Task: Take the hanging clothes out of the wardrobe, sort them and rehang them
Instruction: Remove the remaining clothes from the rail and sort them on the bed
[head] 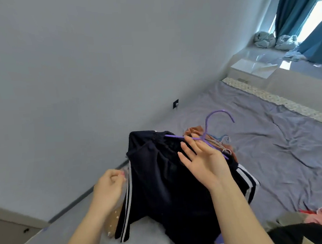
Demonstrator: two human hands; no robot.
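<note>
Head: right hand [201, 162] fingers spread against thin purple hanger [174, 136]; left hand [108, 190] pinches dark striped garment [161, 188].

The rumpled lilac-grey bed sheet [282, 151] lay open rightward; a rust-brown clothes heap [195, 130] blocked ahead, the plain grey wall [59, 91] leftward.

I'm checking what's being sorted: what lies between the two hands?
In the head view, a dark garment with white side stripes fills the stretch between the left hand and the right hand.
</note>
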